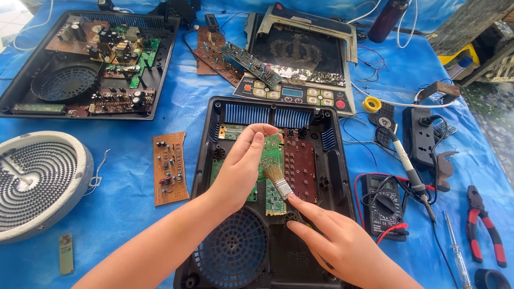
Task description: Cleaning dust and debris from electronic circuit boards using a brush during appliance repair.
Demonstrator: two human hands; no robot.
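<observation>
Right hand [342, 243] pinches a small brush [277, 180], bristles on the green board [273, 176] in the near black casing [337, 176]. Left hand [243, 160] grips that board's left edge. Risk: hard strokes could snag components or shift the board.

A green circuit board [273, 160], tilted inside the black casing [332, 176], meets a small bristle brush [277, 179].

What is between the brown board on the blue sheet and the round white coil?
In the head view, only a thin loose wire lies between the brown board and the white coil; the rest is bare blue sheet.
</observation>
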